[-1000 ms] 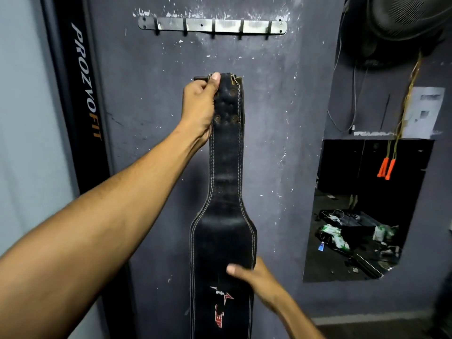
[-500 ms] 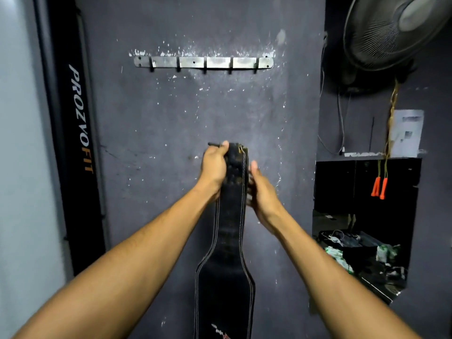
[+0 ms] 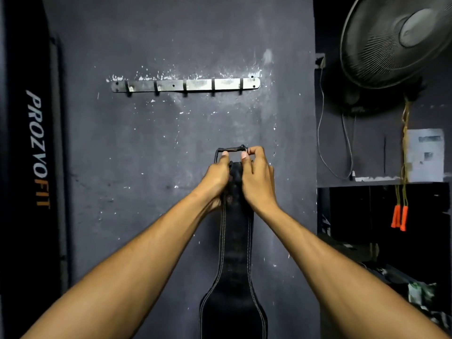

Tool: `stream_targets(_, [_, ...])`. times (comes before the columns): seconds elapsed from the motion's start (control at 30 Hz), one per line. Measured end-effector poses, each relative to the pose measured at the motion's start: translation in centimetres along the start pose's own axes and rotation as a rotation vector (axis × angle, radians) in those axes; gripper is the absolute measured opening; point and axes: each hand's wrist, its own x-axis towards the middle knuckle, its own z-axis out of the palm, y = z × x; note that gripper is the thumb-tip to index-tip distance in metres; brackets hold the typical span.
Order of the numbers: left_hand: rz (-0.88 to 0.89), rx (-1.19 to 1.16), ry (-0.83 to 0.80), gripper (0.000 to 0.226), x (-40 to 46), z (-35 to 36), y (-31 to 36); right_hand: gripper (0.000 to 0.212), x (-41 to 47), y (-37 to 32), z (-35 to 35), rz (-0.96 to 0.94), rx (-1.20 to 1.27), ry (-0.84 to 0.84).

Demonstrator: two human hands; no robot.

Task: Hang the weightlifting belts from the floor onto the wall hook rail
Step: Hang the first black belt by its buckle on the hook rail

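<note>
Against a scuffed dark wall, the left hand (image 3: 216, 178) grips the top of a black weightlifting belt (image 3: 234, 253), thumb pressed to the buckle (image 3: 231, 150), while the right hand (image 3: 258, 177) closes on the buckle's other side. The belt hangs upright from both hands, below the hook rail (image 3: 186, 84) and apart from it. All five hooks look empty. The step in hand appears to be readying the buckle; the next move likely calls for lifting it and slipping the frame over a hook.
</note>
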Motion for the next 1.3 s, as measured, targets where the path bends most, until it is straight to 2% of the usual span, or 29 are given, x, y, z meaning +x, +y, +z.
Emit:
stream_targets(0.13, [0.102,0.05,0.028,0.056,2.0,0.4,1.7,0.016,3.5,1.5,-0.9,-0.108,0.041,0.048])
stream_targets(0.27, [0.451,0.317,0.152,0.054,4.2,0.9,3.2,0.019,7.5,1.4,-1.4,-0.129,0.099,0.053])
stream_targets(0.33, [0.498,0.417,0.198,0.06,4.9,1.5,4.3,0.018,9.7,0.7,-1.6,-0.156,0.14,0.031])
stream_targets(0.43, [0.535,0.489,0.168,0.065,5.9,2.7,6.9,0.025,12.9,-0.7,-1.9,-0.227,0.136,0.008])
stream_targets(0.53, [0.535,0.611,0.146,0.064,7.3,3.6,9.8,0.027,15.9,-1.4,-2.2,-0.262,0.129,0.018])
stream_targets(0.67, [0.492,0.627,0.097,0.067,9.6,4.1,12.5,0.028,19.6,-1.3,-1.8,-0.214,0.09,0.024])
stream_targets(0.77, [0.484,0.468,0.125,0.057,11.4,4.8,14.0,0.032,22.4,-1.8,-1.4,-0.168,0.063,0.013])
stream_targets(0.83, [0.502,0.343,0.199,0.055,13.4,5.0,14.6,0.034,24.1,-2.2,-0.9,-0.157,0.065,0.014])
stream_targets(0.93, [0.485,0.265,0.292,0.051,16.2,4.3,15.1,0.037,26.1,-2.4,0.2,-0.152,0.061,-0.007])
stream_targets(1.07, [0.424,0.2,0.284,0.033,18.8,3.8,15.2,0.041,27.7,-1.0,1.7,-0.091,0.024,-0.037])
stream_targets(1.2, [0.346,0.239,0.226,0.046,19.6,3.8,13.4,0.046,26.7,1.7,2.4,-0.102,-0.012,-0.021])
stream_targets(1.3, [0.462,0.343,0.244,0.052,19.6,3.3,12.1,0.051,24.8,2.4,2.1,-0.115,0.054,-0.002])
